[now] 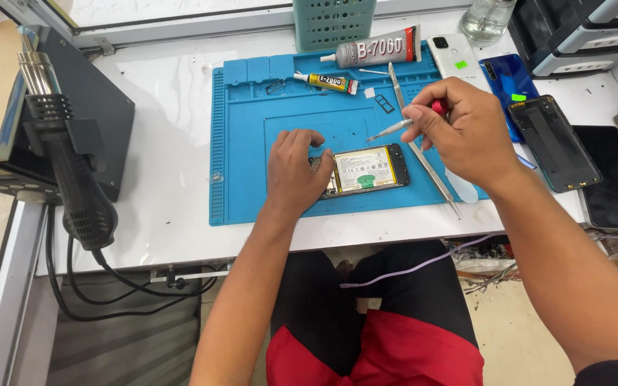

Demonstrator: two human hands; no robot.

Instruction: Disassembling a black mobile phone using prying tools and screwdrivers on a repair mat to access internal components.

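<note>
An opened phone (366, 170) with its white battery showing lies on the blue work mat (241, 143). My left hand (296, 168) presses down on the phone's left end, fingers curled over its edge. My right hand (459, 125) hovers above and to the right of the phone, gripping a small screwdriver (395, 129) with a red handle; its metal tip points left and down toward the phone's top edge. A long metal tweezers (423, 154) lies diagonally on the mat under my right hand.
Two glue tubes, one large (373, 50) and one small (327, 82), lie at the mat's far edge. Several phones and back covers (552, 143) sit to the right. A hot air gun (66, 164) hangs at the left. A green basket (334, 21) stands behind.
</note>
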